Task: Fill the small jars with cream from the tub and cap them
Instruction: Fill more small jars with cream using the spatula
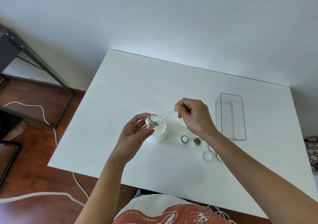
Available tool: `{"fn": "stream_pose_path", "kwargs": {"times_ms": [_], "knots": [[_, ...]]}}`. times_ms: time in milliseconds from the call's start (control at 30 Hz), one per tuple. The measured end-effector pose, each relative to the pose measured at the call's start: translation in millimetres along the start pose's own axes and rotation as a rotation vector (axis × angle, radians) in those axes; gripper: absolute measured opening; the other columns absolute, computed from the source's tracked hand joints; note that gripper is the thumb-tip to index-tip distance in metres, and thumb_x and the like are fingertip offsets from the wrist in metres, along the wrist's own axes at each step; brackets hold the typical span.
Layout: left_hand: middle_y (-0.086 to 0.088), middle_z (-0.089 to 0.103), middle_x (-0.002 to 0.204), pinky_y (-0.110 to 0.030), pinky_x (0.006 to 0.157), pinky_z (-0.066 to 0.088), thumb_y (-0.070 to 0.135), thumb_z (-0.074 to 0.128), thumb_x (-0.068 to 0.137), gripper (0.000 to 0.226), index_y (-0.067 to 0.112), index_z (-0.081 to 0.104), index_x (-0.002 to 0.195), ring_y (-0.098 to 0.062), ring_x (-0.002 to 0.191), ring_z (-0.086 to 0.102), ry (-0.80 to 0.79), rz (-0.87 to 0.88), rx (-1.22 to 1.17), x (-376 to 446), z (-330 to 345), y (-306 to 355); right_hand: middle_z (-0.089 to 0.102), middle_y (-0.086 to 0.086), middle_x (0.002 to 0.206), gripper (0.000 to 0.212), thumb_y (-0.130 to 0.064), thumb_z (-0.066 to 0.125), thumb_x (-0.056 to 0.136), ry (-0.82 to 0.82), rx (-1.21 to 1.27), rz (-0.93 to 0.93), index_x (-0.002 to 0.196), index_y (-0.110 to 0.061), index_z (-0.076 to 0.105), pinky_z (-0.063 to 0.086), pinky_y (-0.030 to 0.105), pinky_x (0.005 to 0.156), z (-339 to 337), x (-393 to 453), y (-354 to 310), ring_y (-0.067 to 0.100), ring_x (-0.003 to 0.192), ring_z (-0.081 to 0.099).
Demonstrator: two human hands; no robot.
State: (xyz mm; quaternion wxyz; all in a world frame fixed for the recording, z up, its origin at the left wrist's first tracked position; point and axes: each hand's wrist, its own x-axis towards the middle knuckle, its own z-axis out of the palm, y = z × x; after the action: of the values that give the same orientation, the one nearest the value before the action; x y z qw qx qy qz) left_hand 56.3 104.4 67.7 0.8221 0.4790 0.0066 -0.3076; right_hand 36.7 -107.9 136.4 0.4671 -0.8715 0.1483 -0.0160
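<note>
The left hand [133, 134] grips a small jar [151, 121], tilted over the open tub [157, 134] of cream. The right hand [194, 116] pinches a spoon [164, 116], its loaded tip at the jar's mouth. Below the right wrist stand 2 more jars [184, 139], with a loose cap [207, 156] nearby.

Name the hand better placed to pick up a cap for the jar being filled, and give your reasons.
Right. The loose caps lie on the table beside the right forearm, and the right hand only pinches the small spatula. The left hand grips the jar over the tub, farther from the caps.
</note>
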Motion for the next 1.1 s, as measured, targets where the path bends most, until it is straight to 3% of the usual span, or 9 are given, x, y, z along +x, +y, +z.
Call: {"fn": "stream_pose_path", "kwargs": {"times_ms": [267, 367, 467, 533, 667, 767, 867, 967, 1100], "knots": [[0.000, 0.072, 0.110, -0.027, 0.091, 0.053, -0.006, 0.066, 0.082, 0.032, 0.016, 0.064, 0.104, -0.019, 0.097, 0.069, 0.020, 0.085, 0.049, 1, 2, -2, 0.061, -0.003, 0.060, 0.020, -0.014, 0.057, 0.093, -0.072, 0.090, 0.107, 0.076, -0.011, 0.067, 0.031, 0.010, 0.049, 4, -4, 3, 0.002, 0.044, 0.042], [0.001, 0.074, 0.109, -0.026, 0.093, 0.054, -0.010, 0.066, 0.082, 0.034, 0.018, 0.066, 0.101, -0.019, 0.099, 0.070, 0.050, 0.102, 0.034, 1, -3, -3, 0.058, 0.000, 0.061, 0.024, -0.012, 0.056, 0.094, -0.130, 0.333, 0.280, 0.073, -0.009, 0.066, 0.038, 0.023, 0.059, 2, -3, 9, 0.011, 0.054, 0.044], [0.001, 0.074, 0.107, -0.025, 0.093, 0.054, -0.011, 0.069, 0.080, 0.035, 0.018, 0.066, 0.099, -0.019, 0.099, 0.071, 0.079, 0.113, 0.015, -1, -8, -4, 0.058, 0.001, 0.061, 0.022, -0.011, 0.056, 0.095, -0.074, 0.525, 0.429, 0.076, -0.006, 0.066, 0.041, 0.025, 0.060, 4, -1, 20, 0.014, 0.057, 0.046], [0.001, 0.074, 0.105, -0.026, 0.092, 0.054, -0.006, 0.072, 0.076, 0.033, 0.017, 0.066, 0.099, -0.018, 0.098, 0.071, 0.097, 0.113, 0.005, -2, -10, -5, 0.063, 0.001, 0.063, 0.020, -0.011, 0.058, 0.093, 0.018, 0.502, 0.445, 0.076, -0.007, 0.067, 0.044, 0.025, 0.059, 12, -1, 29, 0.016, 0.056, 0.047], [0.000, 0.074, 0.104, -0.024, 0.089, 0.055, -0.001, 0.073, 0.072, 0.037, 0.015, 0.066, 0.104, -0.017, 0.096, 0.071, 0.112, 0.095, 0.014, -4, -13, -8, 0.072, -0.003, 0.068, 0.014, -0.013, 0.061, 0.090, 0.105, 0.189, 0.217, 0.076, -0.012, 0.066, 0.041, 0.020, 0.054, 32, -8, 42, 0.013, 0.051, 0.048], [-0.001, 0.075, 0.107, -0.025, 0.090, 0.056, 0.000, 0.073, 0.073, 0.042, 0.010, 0.065, 0.112, -0.017, 0.097, 0.071, 0.130, 0.079, 0.040, -5, -13, -9, 0.068, 0.005, 0.068, 0.010, -0.006, 0.062, 0.090, 0.004, -0.097, -0.110, 0.082, -0.009, 0.069, 0.045, 0.025, 0.061, 40, -15, 50, 0.018, 0.063, 0.056], [-0.003, 0.075, 0.110, -0.025, 0.091, 0.055, 0.004, 0.075, 0.072, 0.045, 0.009, 0.067, 0.115, -0.018, 0.101, 0.071, 0.154, 0.081, 0.051, -6, -15, -9, 0.061, 0.007, 0.061, 0.019, 0.012, 0.066, 0.077, -0.118, -0.524, -0.481, 0.085, -0.004, 0.071, 0.047, 0.029, 0.055, 35, -20, 58, 0.025, 0.066, 0.055], [-0.005, 0.075, 0.112, -0.023, 0.091, 0.054, 0.004, 0.075, 0.073, 0.044, 0.006, 0.068, 0.116, -0.018, 0.106, 0.070, 0.155, 0.088, 0.053, -7, -17, -7, 0.061, 0.005, 0.063, 0.038, 0.025, 0.061, 0.061, -0.146, -0.659, -0.591, 0.084, -0.003, 0.071, 0.047, 0.028, 0.050, 26, -24, 62, 0.025, 0.067, 0.054], [-0.005, 0.076, 0.110, -0.021, 0.089, 0.053, 0.006, 0.075, 0.073, 0.037, 0.011, 0.073, 0.111, -0.016, 0.107, 0.070, 0.154, 0.099, 0.052, -6, -18, -6, 0.058, 0.004, 0.065, 0.038, 0.027, 0.057, 0.057, -0.127, -0.709, -0.635, 0.078, -0.003, 0.068, 0.045, 0.027, 0.052, 17, -23, 60, 0.025, 0.068, 0.053]]}}
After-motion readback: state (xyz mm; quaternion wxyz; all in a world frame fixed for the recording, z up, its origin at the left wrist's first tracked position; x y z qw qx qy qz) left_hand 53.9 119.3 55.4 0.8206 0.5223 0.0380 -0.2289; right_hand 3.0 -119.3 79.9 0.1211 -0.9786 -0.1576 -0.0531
